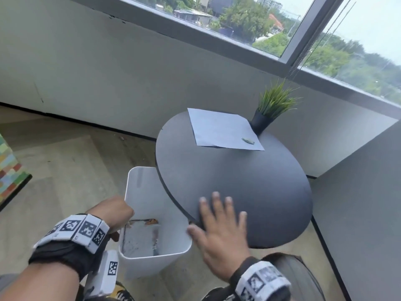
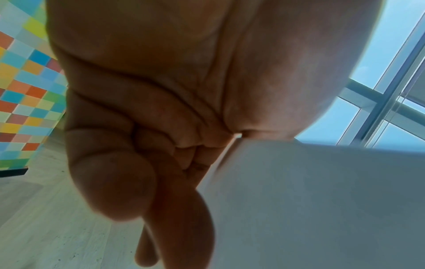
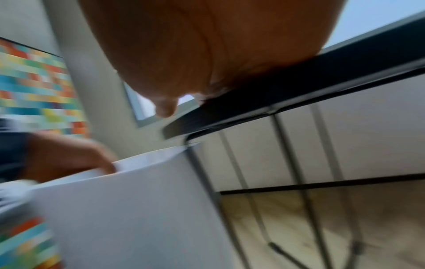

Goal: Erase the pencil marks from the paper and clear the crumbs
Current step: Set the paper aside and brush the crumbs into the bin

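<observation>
Head view shows us our two hands closest to the camera. Our left hand (image 1: 112, 211) grips the rim of the white bin (image 1: 152, 224), fingers curled over its wall, and holds it just under the edge of the round dark tabletop (image 1: 238, 181). Our right hand (image 1: 219, 227) lies flat with straight fingers on the near edge of the tabletop, beside the bin, holding nothing; we judge it is sweeping crumbs toward the bin. The crumbs themselves are too small for us to see.

What could go wrong, in our judgement: if the bin sits a little away from the edge, or tilts in the one-handed grip, the crumbs fall on the floor (image 1: 76, 159) and not inside. A fast sweep may scatter them past the rim. The right wrist view is blurred, so we cannot tell how close the rim is to the edge.

Farther on the tabletop lies the paper (image 1: 223, 129), flat, near the far edge; we see no pencil marks on it. A small grey eraser (image 1: 248, 140) rests on its right part. A wide sweep could push the paper or the eraser off. Just behind the paper stands a small plant (image 1: 271, 109) in a dark pot.

Beyond are a pale wooden floor, a grey wall and a large window (image 1: 282, 25) with trees and buildings outside. At the left stands a panel of coloured squares (image 1: 9, 168).
</observation>
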`<action>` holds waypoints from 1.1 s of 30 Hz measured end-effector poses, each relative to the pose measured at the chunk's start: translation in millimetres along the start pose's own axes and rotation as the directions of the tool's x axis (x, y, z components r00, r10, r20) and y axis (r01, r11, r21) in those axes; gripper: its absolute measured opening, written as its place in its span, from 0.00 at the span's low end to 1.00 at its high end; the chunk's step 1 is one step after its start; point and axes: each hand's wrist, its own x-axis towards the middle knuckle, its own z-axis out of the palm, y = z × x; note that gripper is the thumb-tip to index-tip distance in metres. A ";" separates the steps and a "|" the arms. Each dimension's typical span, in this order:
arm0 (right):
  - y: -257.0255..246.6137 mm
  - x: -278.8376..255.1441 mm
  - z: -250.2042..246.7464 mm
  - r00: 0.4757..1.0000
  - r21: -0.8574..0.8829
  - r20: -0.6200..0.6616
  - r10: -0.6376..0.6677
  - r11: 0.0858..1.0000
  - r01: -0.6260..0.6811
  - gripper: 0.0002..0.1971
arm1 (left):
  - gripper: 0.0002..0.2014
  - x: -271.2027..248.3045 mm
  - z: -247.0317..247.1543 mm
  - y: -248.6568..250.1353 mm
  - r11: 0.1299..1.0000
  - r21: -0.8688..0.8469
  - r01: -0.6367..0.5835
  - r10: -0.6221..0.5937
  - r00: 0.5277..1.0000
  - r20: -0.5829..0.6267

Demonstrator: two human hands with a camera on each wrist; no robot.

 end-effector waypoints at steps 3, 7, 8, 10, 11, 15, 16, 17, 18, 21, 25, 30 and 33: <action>-7.8 2.4 -26.3 0.960 0.199 -0.011 -0.278 0.941 0.275 0.37 | 0.12 3.1 1.2 -0.1 1.000 0.030 0.002 -0.002 1.000 0.001; 92.8 60.3 -73.1 0.950 0.159 -0.066 0.306 0.943 -0.293 0.38 | 0.14 -1.9 -2.4 0.4 0.998 0.066 -0.009 0.008 1.000 0.012; 107.9 70.3 -76.5 0.917 0.050 0.016 0.399 0.915 -0.400 0.40 | 0.13 -1.2 -3.3 0.5 0.998 0.060 -0.015 0.013 1.000 0.021; 105.0 75.7 -66.1 0.910 -0.059 0.105 0.401 0.916 -0.397 0.45 | 0.12 -0.3 -5.2 1.0 0.999 0.040 -0.026 0.025 1.000 0.018; 89.8 69.2 -57.4 0.932 -0.069 0.137 0.337 0.941 -0.330 0.47 | 0.12 1.4 -5.3 0.6 0.998 0.049 -0.026 0.026 1.000 0.013; 30.4 28.4 -57.7 0.948 -0.008 0.228 -0.220 0.974 0.228 0.43 | 0.14 6.0 -5.0 1.7 0.989 0.137 -0.052 0.050 0.999 0.019; 36.8 35.8 -67.7 0.933 0.047 0.212 -0.292 0.956 0.289 0.41 | 0.15 8.1 -4.4 1.6 0.985 0.162 -0.052 0.050 0.999 0.020; 52.2 50.1 -77.5 0.938 0.084 0.184 -0.293 0.956 0.282 0.39 | 0.15 9.3 -4.1 1.8 0.983 0.179 -0.051 0.048 0.999 0.019; 72.4 67.5 -87.2 0.968 0.092 0.138 -0.210 0.976 0.198 0.39 | 0.16 11.8 -2.5 0.8 0.983 0.179 -0.045 0.043 0.999 0.016; 121.1 112.2 -103.3 0.971 -0.122 0.070 0.229 0.968 -0.219 0.48 | 0.16 17.7 0.3 -1.6 0.982 0.188 -0.018 0.025 0.999 -0.033; 96.2 104.5 -76.8 0.978 -0.235 0.209 0.009 0.971 0.041 0.44 | 0.16 26.3 2.6 -5.2 0.979 0.199 -0.052 0.051 0.999 0.009; 64.6 108.1 -101.1 0.876 -0.158 0.253 -0.410 0.876 0.456 0.41 | 0.17 25.4 1.2 -3.0 0.962 0.260 -0.084 0.080 0.996 0.027; 87.3 141.7 -106.6 0.987 -0.222 0.159 0.024 0.975 0.012 0.49 | 0.17 24.9 3.7 -1.8 0.950 0.303 -0.080 0.082 0.997 0.007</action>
